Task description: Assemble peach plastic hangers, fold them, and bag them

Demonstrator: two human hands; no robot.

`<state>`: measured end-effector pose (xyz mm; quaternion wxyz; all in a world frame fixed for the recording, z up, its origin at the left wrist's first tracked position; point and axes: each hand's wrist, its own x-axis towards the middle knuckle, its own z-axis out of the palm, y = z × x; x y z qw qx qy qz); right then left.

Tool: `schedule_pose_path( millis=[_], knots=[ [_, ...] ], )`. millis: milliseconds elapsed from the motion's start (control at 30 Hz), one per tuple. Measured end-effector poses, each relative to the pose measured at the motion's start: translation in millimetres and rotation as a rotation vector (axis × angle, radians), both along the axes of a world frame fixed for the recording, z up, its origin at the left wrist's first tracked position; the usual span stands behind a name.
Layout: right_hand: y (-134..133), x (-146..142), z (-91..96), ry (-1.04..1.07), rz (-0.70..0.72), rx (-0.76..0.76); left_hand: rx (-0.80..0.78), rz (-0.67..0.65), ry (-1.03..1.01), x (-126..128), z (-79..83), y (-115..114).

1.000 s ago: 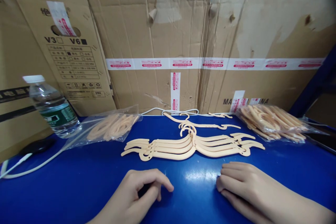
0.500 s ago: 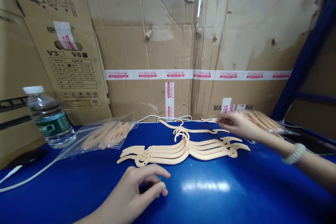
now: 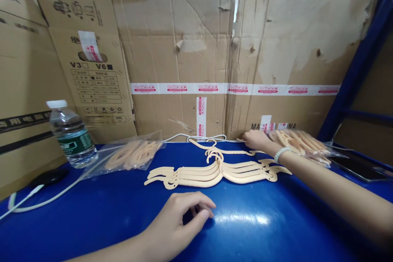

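Observation:
In the head view, my left hand [image 3: 179, 219] is over the front of the blue table, fingers loosely curved, thumb a little apart, nothing in it. Beyond it lie several beige clothes hangers [image 3: 196, 178], overlapping in a row with their hooks bunched at the middle. One more hanger [image 3: 233, 152] lies behind them. My right hand [image 3: 258, 139] reaches to the back of the table, fingers closed around a beige hanger tip [image 3: 240, 139]; the rest of that hanger is hidden by the hand.
Bagged beige hangers [image 3: 132, 156] lie left, more bagged hangers [image 3: 302, 144] right beside a dark phone [image 3: 359, 168]. A water bottle [image 3: 73, 139], a black device [image 3: 49, 176] and a white cable [image 3: 55, 198] are left. Cardboard [image 3: 178, 61] walls the back; a blue post [image 3: 346, 69] stands right.
My right hand has moved left and its fingers have closed at the back hanger. My left hand sits further right, and the view has shifted slightly.

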<state>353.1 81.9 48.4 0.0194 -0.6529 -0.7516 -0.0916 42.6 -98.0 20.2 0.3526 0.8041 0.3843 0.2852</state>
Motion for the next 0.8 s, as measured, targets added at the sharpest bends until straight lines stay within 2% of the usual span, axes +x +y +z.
schedule_pose_path(
  millis=[100,200,333,367,433,467,533,633,700,767,800],
  knots=[
    [-3.7,-5.5,4.7,0.060,0.027,0.058,0.007,-0.020,-0.025,-1.9,-1.0,-0.1],
    [-14.8,-15.7,19.1,0.174,0.101,0.127,-0.039,-0.013,-0.053,-2.5,-2.5,2.1],
    [-51.0,-46.2,37.9,0.360,0.266,0.106,-0.130,0.058,-0.135,-1.3,-8.9,8.3],
    [-63.6,-56.6,40.3,0.425,0.323,0.071,-0.159,0.075,-0.174,-0.8,-10.8,9.7],
    [-90.2,-78.5,41.6,0.759,0.505,-0.156,-0.228,0.098,-0.271,-0.2,-14.2,11.2],
    [-102.8,-89.2,40.8,0.859,0.559,-0.251,-0.262,0.096,-0.313,0.0,-15.3,11.2],
    [-123.5,-107.9,37.2,0.961,0.620,-0.337,-0.316,0.071,-0.349,0.0,-15.8,9.9],
    [-134.8,-123.6,29.8,1.003,0.650,-0.432,-0.352,0.060,-0.318,-0.7,-13.3,7.6],
    [-125.9,-122.6,25.4,0.986,0.660,-0.415,-0.365,0.088,-0.316,-1.2,-10.6,8.0],
    [-105.8,-112.2,21.1,0.828,0.638,-0.236,-0.376,0.108,-0.337,-1.4,-7.9,10.3],
    [-93.2,-104.1,18.6,0.667,0.601,-0.090,-0.381,0.115,-0.354,-1.4,-6.6,11.8]
  ],
)
